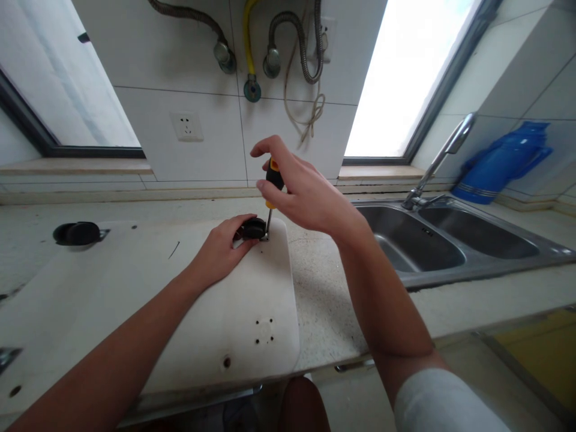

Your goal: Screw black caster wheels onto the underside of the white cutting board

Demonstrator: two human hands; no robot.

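Observation:
My right hand (294,189) is closed around the black and yellow handle of a screwdriver (272,179), which stands nearly upright. The screwdriver's tip meets the metal mounting plate beside a black caster wheel (254,228). With thumb and fingers on either side, my left hand (225,246) grips that caster and steadies it on a white board (171,312) with rounded corners. The screw under the tip is too small to make out. A second black caster (77,233) sits at the board's far left. Several small holes (264,331) form a square near its front right corner.
To the right is a double steel sink (414,237) with a tall faucet (443,159). A blue thermos (504,159) leans in the corner behind it. A wall socket (186,126), metal hoses (299,36) and a yellow pipe (248,48) are on the tiled wall ahead.

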